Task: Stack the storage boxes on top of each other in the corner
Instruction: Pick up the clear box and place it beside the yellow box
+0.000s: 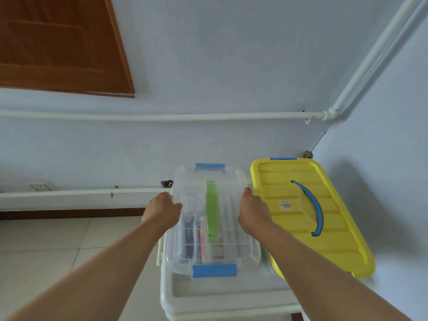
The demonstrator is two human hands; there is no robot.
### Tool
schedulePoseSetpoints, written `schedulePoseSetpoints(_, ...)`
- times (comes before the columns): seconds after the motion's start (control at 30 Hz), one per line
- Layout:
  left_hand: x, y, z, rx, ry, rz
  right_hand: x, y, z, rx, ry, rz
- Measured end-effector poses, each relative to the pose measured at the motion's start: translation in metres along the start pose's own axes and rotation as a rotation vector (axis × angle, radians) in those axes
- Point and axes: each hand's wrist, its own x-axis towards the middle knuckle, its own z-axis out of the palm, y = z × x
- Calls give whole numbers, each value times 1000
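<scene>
Both forearms are seen bare, no sleeves; left hand (163, 210) and right hand (253, 210) are ungloved, nothing worn.

A plain room of a home: pale walls (231, 54), a wooden door (58, 42), white heating pipes (162, 117), tiled floor (46, 239), plastic storage boxes (308, 212).

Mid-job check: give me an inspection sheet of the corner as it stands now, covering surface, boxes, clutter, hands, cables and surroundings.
Surface: pale tiled floor.
Job's things: small clear box with blue latches and green handle, held over the large white-lidded box; whether it rests on that lid cannot be told. Yellow-lidded box with blue handle stands to the right, in the corner.
Clutter: nothing seen.
Grippers: left hand and right hand grip the clear box's long sides.
Cables: nothing seen.
Surroundings: white pipes along the walls, wall socket, brown door.
</scene>
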Motion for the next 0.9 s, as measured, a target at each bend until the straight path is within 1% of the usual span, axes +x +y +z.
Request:
schedulePoseSetpoints(0.17,-1,-2,4,-2,-5,-3,1,-4,6,-37,-5,32)
schedulePoseSetpoints(0.37,-9,-5,7,78,-36,31,-12,-7,9,-49,-31,27)
schedulePoseSetpoints(0.5,-20,-8,7,101,-87,83,-29,-5,8,-19,17,-46)
schedulePoseSetpoints(0.6,-33,-12,5,112,-116,138,-49,1,6,85,51,-92)
schedulePoseSetpoints(0.67,-46,-15,3,132,-130,180,-63,7,5,137,12,-160)
schedulePoseSetpoints(0.7,-53,-16,3,142,-151,202,-70,10,7,132,-37,-210)
schedulePoseSetpoints(0.8,-74,-19,7,160,-262,227,-86,14,16,7,-190,-332)
schedulePoseSetpoints(0.83,-79,-20,9,164,-302,225,-89,14,21,-29,-206,-343)
schedulePoseSetpoints(0.9,-88,-23,14,181,-360,215,-92,13,31,-90,-185,-345)
